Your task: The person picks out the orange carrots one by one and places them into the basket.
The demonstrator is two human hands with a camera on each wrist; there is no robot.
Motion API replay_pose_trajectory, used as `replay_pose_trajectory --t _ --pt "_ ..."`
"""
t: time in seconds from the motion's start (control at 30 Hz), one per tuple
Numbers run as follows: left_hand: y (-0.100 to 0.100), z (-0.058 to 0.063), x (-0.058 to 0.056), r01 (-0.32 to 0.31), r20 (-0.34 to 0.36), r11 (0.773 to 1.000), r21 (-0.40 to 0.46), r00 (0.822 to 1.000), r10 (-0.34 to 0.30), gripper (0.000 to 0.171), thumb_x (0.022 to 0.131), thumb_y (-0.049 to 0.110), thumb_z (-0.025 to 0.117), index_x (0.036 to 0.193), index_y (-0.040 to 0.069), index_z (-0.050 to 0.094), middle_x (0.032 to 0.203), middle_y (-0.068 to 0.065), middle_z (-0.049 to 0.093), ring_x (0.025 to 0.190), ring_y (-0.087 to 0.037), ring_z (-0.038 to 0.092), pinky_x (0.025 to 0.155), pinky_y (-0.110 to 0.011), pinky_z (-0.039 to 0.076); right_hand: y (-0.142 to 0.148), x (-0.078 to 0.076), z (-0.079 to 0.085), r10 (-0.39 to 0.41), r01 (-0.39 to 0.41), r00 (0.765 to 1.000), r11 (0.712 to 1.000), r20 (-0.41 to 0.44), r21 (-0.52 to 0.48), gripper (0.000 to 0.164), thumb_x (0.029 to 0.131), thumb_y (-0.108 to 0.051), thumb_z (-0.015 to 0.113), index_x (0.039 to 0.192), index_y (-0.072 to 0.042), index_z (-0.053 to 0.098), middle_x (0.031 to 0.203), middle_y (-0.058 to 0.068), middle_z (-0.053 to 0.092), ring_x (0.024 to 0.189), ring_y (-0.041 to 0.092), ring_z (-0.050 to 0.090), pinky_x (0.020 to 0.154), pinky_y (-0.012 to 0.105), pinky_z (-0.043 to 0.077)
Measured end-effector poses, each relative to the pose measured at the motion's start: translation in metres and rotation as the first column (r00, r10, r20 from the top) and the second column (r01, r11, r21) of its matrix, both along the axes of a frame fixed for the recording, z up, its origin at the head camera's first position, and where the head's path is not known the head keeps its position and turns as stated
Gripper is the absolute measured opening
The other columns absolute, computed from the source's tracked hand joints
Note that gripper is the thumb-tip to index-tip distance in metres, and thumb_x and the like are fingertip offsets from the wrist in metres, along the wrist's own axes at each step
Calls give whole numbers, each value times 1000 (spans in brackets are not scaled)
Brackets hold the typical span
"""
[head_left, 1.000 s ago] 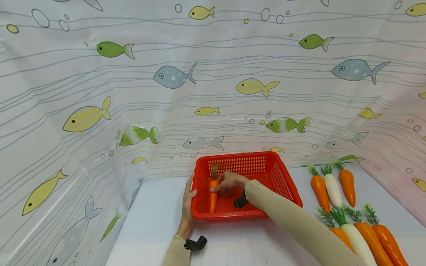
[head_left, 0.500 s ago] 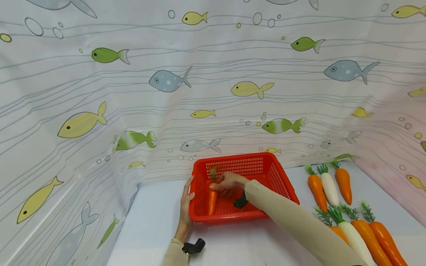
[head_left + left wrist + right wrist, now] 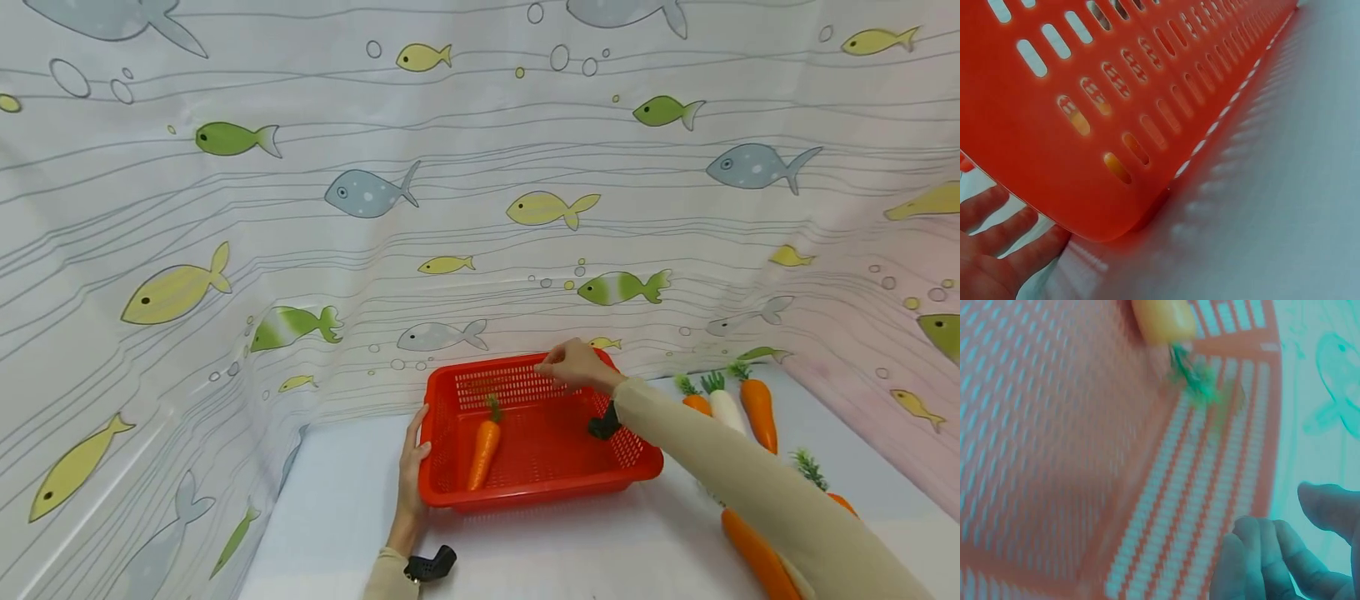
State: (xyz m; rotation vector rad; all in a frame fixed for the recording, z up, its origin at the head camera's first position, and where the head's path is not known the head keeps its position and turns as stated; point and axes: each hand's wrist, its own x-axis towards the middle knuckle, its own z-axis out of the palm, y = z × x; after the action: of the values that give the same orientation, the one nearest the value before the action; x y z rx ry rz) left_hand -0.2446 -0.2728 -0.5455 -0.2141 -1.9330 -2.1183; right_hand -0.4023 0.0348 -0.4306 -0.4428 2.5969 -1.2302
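A red plastic basket [image 3: 540, 492] with slotted walls stands on the white table. Inside it, along the left side, lies one orange carrot [image 3: 485, 450] with its green top towards the back wall. My left hand [image 3: 409, 475] rests against the basket's left wall from outside. In the left wrist view its fingers [image 3: 1007, 234] reach the red edge, fairly straight. Over the back right part of the basket is my right hand [image 3: 579, 367], its fingers loosely bent around nothing. The right wrist view shows the carrot's leafy end [image 3: 1194, 381] some way from that hand.
Right of the basket lie more carrots [image 3: 759, 408] and a white radish [image 3: 726, 410], partly covered by my right sleeve [image 3: 720, 450]. A white curtain [image 3: 480, 125] printed with fish hangs close behind the basket and along both sides.
My right hand has let go of the carrot and moved up and right, over the basket's back wall. The carrot now lies slightly tilted. My left hand has stayed at the basket's side.
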Motion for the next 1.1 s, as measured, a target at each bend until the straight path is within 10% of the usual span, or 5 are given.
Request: replay_pose_trajectory --t 0.33,0.53,0.77,1.1 --pt "-4 1 1 2 -12 1000 4 1000 -2 64 107 17 34 169 22 25 175 -5 26 142 -37 45 106 -37 57 96 -2 29 -122 133 987 986 -101 104 48 101 -34 69 125 7 71 116 27 74 87 29 75 73 40 67" --pt "-5 0 0 -4 -13 1000 1 1000 4 64 106 16 33 169 22 26 174 -4 27 140 -40 44 106 -39 57 153 1 18 -119 150 986 937 -114 317 55 97 -39 70 121 10 71 119 28 72 74 25 71 66 40 63" --pt "-6 -1 -1 -7 -21 1000 -11 1000 7 63 107 17 33 169 23 26 174 -4 29 137 -38 48 102 -37 60 192 4 -2 -206 174 978 893 32 416 51 91 -37 77 107 10 73 83 10 62 75 24 63 66 38 64" --pt "-2 -4 -3 -5 -15 1000 -5 1000 5 64 107 16 33 170 22 25 175 -3 27 142 -35 45 106 -36 57 207 8 -30 -198 189 980 860 -31 474 63 87 -33 82 120 16 60 105 27 68 77 30 67 60 38 62"
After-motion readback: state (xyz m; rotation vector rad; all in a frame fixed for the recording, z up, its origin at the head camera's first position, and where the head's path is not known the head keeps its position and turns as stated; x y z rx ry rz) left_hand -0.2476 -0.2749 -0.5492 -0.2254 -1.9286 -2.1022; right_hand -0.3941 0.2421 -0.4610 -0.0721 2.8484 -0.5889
